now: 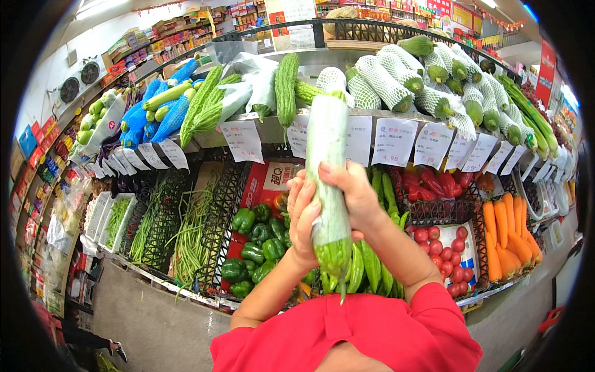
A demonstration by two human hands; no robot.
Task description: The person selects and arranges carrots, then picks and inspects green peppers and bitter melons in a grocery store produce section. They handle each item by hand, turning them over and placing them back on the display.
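Observation:
Both hands hold a bitter melon [327, 135] wrapped in whitish translucent sheeting, its bumpy green tip bare at the lower end. My left hand [302, 223] wraps its left side, fingers curled round. Higher up, my right hand [351, 193] grips the right side with the thumb across the front. The melon points away from me in front of the upper produce shelf [290, 120]. Unwrapped bitter melons [286, 88] lie on that shelf, beside others in white wrap [262, 88]. Green bell peppers [262, 244] and long green peppers [372, 267] lie below my hands.
Gourds in white foam nets [383, 81] fill the upper right, and blue-netted gourds [146, 111] the left. Price cards [395, 142] hang along the shelf edge. Carrots [506, 232], tomatoes [444, 255] and long beans [193, 232] sit in lower bins. A person's foot [118, 349] shows lower left.

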